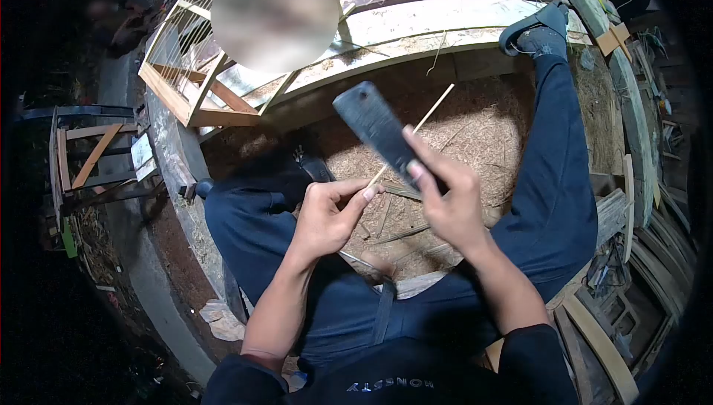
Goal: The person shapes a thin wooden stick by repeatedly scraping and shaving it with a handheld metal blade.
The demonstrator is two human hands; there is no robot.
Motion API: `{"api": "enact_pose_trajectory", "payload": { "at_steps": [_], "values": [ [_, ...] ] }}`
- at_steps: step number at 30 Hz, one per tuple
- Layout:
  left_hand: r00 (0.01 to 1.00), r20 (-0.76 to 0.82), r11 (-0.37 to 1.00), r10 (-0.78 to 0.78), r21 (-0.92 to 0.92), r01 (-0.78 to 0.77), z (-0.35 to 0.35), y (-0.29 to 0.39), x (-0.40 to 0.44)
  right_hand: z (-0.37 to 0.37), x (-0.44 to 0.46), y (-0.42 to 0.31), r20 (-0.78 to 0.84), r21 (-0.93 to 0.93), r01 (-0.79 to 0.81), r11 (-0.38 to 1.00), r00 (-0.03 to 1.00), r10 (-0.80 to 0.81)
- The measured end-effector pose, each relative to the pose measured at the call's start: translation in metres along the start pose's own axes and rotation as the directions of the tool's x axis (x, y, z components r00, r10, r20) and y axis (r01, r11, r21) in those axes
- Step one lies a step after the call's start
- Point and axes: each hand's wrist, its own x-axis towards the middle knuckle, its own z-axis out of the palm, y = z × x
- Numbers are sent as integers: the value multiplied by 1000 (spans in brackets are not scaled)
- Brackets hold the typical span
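My left hand (330, 219) pinches a thin pale bamboo stick (435, 106) near its lower end. The stick slants up to the right and passes behind a broad dark cleaver (371, 119). Closed around the cleaver near its lower end is my right hand (449, 197), which hides the handle. The blade points up and left, with a small hole near its tip. It crosses the stick; whether its edge touches the stick I cannot tell.
Shavings and strips cover the ground (475, 134) between my legs. Ahead lies a slatted wooden bench (416, 26), with a wood-framed cage (230, 117) of thin bars at its left. A blurred patch hides part of it. Wooden strips (601, 345) are piled at right.
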Motion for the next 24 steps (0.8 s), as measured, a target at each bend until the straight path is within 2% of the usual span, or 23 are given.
{"api": "enact_pose_trajectory", "payload": {
  "at_steps": [1, 3, 4, 5, 7, 9, 11, 13, 15, 16, 18, 19, 21, 22, 23, 24],
  "values": [
    [1000, -1, 1000, 16, -16, -16, -1, 3, -1, -5, 7, 2, -2, 1, -3, 1000, 1000, 3],
    [1000, 0, 999, 22, -32, -22, -1, 1, -3, -11, 20, 7, -253, 149, -64, 987, 962, 101],
    [999, -18, 999, 28, -44, -29, 1, 0, -3, -12, 16, 8, -181, 65, -80, 995, 979, 91],
    [998, -39, 998, 39, -57, -41, 3, 0, -2, -7, 10, 7, -127, -24, 89, 996, 988, -91],
    [999, -36, 999, 15, -45, -17, 1, 2, 0, 4, -2, 1, -33, -4, 51, 999, 998, -51],
    [999, -29, 1000, -20, -19, 20, -2, 6, -2, -4, 8, 1, -60, -6, 14, 1000, 998, -15],
    [995, -57, 995, -84, -53, 81, 0, 14, -4, -13, 19, 1, -225, 109, -103, 989, 966, 126],
    [995, -59, 994, -84, -82, 79, 0, 2, -2, 1, 5, 7, -109, 40, 16, 999, 994, -12],
    [994, -66, 992, -82, -103, 75, -1, -1, 0, 1, 0, -1, -14, 3, -15, 1000, 1000, 15],
    [995, -83, 996, -62, -76, 56, -1, -1, 0, -3, 6, 0, -16, 8, -14, 1000, 1000, 14],
    [994, -98, 998, -50, -46, 45, -2, -1, -2, -14, 19, 7, -206, 72, -121, 990, 969, 134],
    [994, -99, 997, -53, -54, 48, -1, 1, -4, -10, 14, 9, -206, 74, -127, 989, 969, 139],
    [994, -103, 997, -46, -69, 39, 1, 1, -2, -4, 6, 10, -64, 4, 51, 999, 997, -50],
    [992, -119, 998, -48, -56, 42, 1, -2, -1, -7, 1, -3, 55, 28, -65, 998, 996, 63],
    [989, -135, 998, -52, -39, 47, 0, -4, -1, -8, 5, 1, 54, 29, -62, 998, 997, 61],
    [989, -137, 998, -53, -35, 48, 0, -1, -2, -10, 11, 10, -76, 17, -26, 1000, 997, 28]
  ]
}}
